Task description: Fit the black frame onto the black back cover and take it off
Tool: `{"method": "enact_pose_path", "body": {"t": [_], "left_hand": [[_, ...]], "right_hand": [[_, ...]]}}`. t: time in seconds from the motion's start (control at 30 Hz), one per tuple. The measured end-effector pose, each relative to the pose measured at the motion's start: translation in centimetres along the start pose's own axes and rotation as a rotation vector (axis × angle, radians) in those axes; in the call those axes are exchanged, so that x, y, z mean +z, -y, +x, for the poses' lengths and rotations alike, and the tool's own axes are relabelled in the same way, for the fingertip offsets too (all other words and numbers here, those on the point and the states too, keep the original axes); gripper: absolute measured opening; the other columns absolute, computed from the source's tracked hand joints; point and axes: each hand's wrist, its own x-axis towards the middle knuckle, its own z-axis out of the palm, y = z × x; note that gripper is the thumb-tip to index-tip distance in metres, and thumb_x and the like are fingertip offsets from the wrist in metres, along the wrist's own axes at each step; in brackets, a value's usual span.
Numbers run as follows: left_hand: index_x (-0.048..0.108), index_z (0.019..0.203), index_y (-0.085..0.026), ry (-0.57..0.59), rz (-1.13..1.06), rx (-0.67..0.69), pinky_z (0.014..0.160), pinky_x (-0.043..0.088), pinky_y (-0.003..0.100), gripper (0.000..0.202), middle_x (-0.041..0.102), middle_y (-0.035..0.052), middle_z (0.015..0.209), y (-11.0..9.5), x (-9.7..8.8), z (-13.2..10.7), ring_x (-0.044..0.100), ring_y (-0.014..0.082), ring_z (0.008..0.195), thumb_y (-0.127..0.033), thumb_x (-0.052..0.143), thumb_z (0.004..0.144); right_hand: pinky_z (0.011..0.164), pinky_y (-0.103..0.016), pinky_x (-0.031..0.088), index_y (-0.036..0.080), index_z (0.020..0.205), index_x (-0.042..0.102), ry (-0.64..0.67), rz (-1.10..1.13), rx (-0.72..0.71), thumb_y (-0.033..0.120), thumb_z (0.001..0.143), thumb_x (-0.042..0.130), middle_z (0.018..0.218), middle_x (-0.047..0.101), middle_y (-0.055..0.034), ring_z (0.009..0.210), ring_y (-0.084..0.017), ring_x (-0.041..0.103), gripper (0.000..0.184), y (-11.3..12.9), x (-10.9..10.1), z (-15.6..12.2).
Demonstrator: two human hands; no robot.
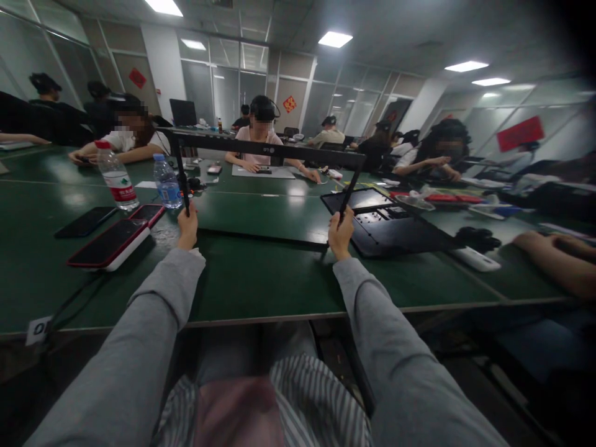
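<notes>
A thin black screen bezel frame [265,148] stands upright over the green table [261,279], its LG-marked bar at the top. My left hand [187,227] is closed round the frame's left side bar near its lower end. My right hand [341,234] is closed round the right side bar at about the same height. Both arms are in grey sleeves. Through the frame I see the table behind. A black laptop base [395,233] lies flat just right of my right hand.
Two water bottles [118,180] and several phones [109,243] sit at the left. A black glove [477,238] and white tool lie at the right, near a co-worker's forearm [556,261]. Several people sit across the table with small parts.
</notes>
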Motion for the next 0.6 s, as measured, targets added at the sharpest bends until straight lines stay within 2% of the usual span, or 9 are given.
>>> {"method": "enact_pose_path", "body": {"t": [0.07,0.13,0.2,0.3,0.4,0.47,0.53,0.6], "left_hand": [[0.065,0.090,-0.022,-0.078,-0.054,-0.102,0.072,0.052,0.034,0.062,0.056,0.0033,0.071,-0.4,-0.3,0.0,0.065,0.0239,0.079,-0.083,0.057,0.099],[0.062,0.084,-0.023,-0.082,-0.130,-0.157,0.069,0.051,0.033,0.062,0.053,0.0022,0.068,-0.5,-0.4,0.1,0.064,0.0221,0.076,-0.083,0.057,0.100],[0.060,0.082,-0.023,-0.045,-0.193,-0.159,0.065,0.050,0.032,0.062,0.051,0.0014,0.066,-0.5,-0.4,0.2,0.062,0.0196,0.071,-0.082,0.056,0.101],[0.060,0.083,-0.023,0.005,-0.282,-0.147,0.055,0.044,0.028,0.062,0.045,-0.0013,0.063,-0.3,-0.3,0.4,0.054,0.0151,0.059,-0.082,0.056,0.102],[0.058,0.085,-0.023,0.039,-0.405,-0.137,0.046,0.035,0.024,0.059,0.040,-0.0039,0.062,-0.4,-0.4,0.6,0.042,0.0111,0.051,-0.079,0.057,0.103],[0.055,0.083,-0.023,0.072,-0.472,-0.135,0.044,0.031,0.023,0.058,0.039,-0.0042,0.062,-0.8,-0.7,0.5,0.039,0.0096,0.050,-0.076,0.058,0.105],[0.052,0.080,-0.023,0.100,-0.480,-0.146,0.042,0.031,0.023,0.058,0.039,-0.0042,0.061,-1.3,-0.9,0.3,0.039,0.0094,0.048,-0.075,0.057,0.106],[0.050,0.080,-0.024,0.116,-0.457,-0.154,0.041,0.031,0.022,0.058,0.038,-0.0045,0.060,-1.9,-1.1,-0.1,0.041,0.0099,0.048,-0.075,0.056,0.107]], "right_hand": [[0.085,-0.040,0.064,0.020,0.137,0.068,-0.001,0.119,0.046,0.074,0.107,0.039,0.089,0.071,-0.0054,0.084,-0.024,0.073,0.067,-0.7,-0.1,0.5],[0.071,-0.032,0.060,0.021,0.120,0.073,-0.010,0.209,0.092,0.083,0.104,0.036,0.075,0.064,0.0000,0.066,-0.018,0.067,0.075,-1.6,-0.3,1.2],[0.064,-0.029,0.057,0.020,0.109,0.074,0.004,0.258,0.142,0.089,0.101,0.035,0.069,0.060,0.0020,0.058,-0.015,0.062,0.080,-2.5,-0.6,1.8],[0.061,-0.029,0.056,0.020,0.105,0.074,0.008,0.267,0.191,0.092,0.098,0.037,0.066,0.059,0.0025,0.058,-0.016,0.061,0.081,-3.3,-1.2,2.5],[0.068,-0.033,0.059,0.019,0.108,0.074,-0.053,0.211,0.205,0.086,0.100,0.040,0.072,0.061,0.0011,0.065,-0.019,0.064,0.076,-3.7,-1.8,3.1],[0.080,-0.037,0.062,0.017,0.113,0.074,-0.107,0.128,0.196,0.073,0.106,0.040,0.081,0.065,-0.0025,0.076,-0.021,0.068,0.066,-3.7,-2.5,3.4],[0.098,-0.043,0.061,0.014,0.119,0.073,-0.206,0.002,0.163,0.053,0.110,0.041,0.099,0.070,-0.0098,0.096,-0.024,0.073,0.051,-3.5,-3.7,3.8],[0.118,-0.051,0.052,0.013,0.130,0.070,-0.357,-0.156,0.147,0.034,0.107,0.043,0.126,0.068,-0.0188,0.126,-0.030,0.068,0.041,-3.4,-5.4,4.0]]}}
